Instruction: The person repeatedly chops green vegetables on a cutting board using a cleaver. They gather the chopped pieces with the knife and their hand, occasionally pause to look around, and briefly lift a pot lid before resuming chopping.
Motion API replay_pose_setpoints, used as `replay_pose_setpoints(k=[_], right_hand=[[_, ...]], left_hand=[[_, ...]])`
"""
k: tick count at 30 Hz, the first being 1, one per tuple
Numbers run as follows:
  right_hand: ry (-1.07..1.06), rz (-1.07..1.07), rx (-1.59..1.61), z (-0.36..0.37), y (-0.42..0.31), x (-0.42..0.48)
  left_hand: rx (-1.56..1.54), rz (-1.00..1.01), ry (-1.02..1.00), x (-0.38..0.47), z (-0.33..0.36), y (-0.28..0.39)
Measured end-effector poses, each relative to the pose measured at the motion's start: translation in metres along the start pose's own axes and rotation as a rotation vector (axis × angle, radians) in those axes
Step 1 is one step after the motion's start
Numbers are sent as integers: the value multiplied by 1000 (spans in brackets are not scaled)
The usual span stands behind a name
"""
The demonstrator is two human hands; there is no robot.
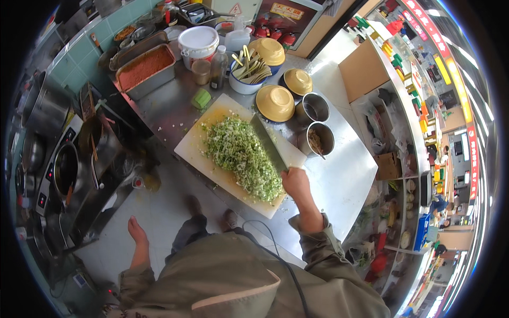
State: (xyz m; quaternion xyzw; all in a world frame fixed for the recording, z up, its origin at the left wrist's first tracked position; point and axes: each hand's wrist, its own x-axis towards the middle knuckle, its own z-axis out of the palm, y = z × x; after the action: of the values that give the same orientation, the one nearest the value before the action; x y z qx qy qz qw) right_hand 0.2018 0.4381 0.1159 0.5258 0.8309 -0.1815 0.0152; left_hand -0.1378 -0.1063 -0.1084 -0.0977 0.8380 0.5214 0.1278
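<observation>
My right hand [295,183] grips the handle of a cleaver [269,144]. The broad blade lies along the right side of a heap of finely chopped green and white vegetable [243,156]. That heap covers much of a white cutting board [195,140], which has yellowish stains and sits on a stainless steel table [350,163]. Away from the table, my left hand [137,230] hangs low over the floor beside my body. It is seen nearly edge-on, with extended fingers and nothing visible in it. A green vegetable chunk [201,98] rests just beyond the board's far corner.
Yellow bowls [275,103] stand upside down near two steel pots [316,139]. Behind the board are an enamel basin of spoons [247,81], a dark bottle [219,67] and a steel pan of red paste [145,67]. Cookers with a wok [66,169] line the left; shelves [401,214] flank the right.
</observation>
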Motion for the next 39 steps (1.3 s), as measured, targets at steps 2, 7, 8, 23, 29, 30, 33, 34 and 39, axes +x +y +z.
replay_pose_setpoints(k=[2,7,8,23,29,30,33,34,39], right_hand=[[44,-3,-6,-6,10,21],[7,-144,-48,13,9,44],[-23,-161,-40,17,7,44],[-196,-313,-23,21,-20,23],[-147,-351,84,4,-37,-3],[-240,-346,207,9,-42,-8],[-477,-282,235,37,-62,-13],[-412,-376,168,44,-64,-9],[-148,-317,108,43,-44,9]], left_hand=[[-15,-3,33,-13,-7,-5],[-49,-113,107,-51,-25,-20],[-54,-88,150,-59,-26,-24],[-8,-93,308,-168,-31,-71],[-6,-92,322,-179,-26,-63],[-15,-79,332,-181,-22,-62],[-31,-21,332,-181,-18,-58],[-55,-30,289,-181,-18,-57],[-15,-124,315,-170,-28,-57]])
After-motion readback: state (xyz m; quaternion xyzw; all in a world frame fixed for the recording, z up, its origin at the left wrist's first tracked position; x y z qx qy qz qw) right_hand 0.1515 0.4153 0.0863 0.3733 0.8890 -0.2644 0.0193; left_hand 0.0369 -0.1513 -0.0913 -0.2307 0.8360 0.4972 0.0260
